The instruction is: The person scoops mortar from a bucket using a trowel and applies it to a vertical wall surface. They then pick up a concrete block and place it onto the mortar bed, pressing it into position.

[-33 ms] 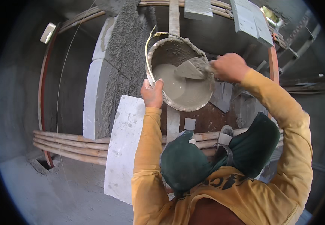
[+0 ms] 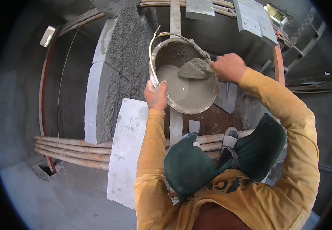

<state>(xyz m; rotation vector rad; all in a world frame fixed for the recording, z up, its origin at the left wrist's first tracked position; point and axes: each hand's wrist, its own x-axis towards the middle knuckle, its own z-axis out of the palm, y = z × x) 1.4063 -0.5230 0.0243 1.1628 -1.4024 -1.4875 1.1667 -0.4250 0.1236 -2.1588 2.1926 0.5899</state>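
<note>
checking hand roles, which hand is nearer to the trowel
Right: the right hand grips the trowel at the right side of the bucket. The left hand is farther off, across the bucket, holding its left rim.

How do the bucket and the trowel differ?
The bucket is deep and rounded, while the trowel has a flat, thin blade. The bucket is much larger; the trowel's blade fits within its opening. The left hand holds the bucket at its rim, whereas the right hand holds the trowel. Both are smeared with grey mix.
</note>
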